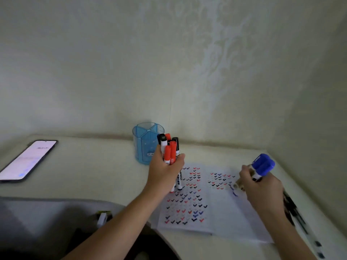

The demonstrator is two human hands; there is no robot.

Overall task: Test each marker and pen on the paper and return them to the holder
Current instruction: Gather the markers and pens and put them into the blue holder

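One holder [141,147], one phone [28,160], one blue marker [262,166] (bundle [170,152] uncountable).

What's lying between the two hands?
Between the left hand, gripping markers, and the right hand, holding a blue marker, lies the paper, covered in red, black and blue ticks, seen in the head view.

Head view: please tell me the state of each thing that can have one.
blue translucent plastic holder: upright, looks empty.
white paper: flat, covered with tick marks.
bundle of red and black capped markers: gripped upright by left hand.
blue marker: held by right hand, tip end blurred at paper.
black smartphone: lying flat, screen lit.
dark pens: lying on table beside paper.
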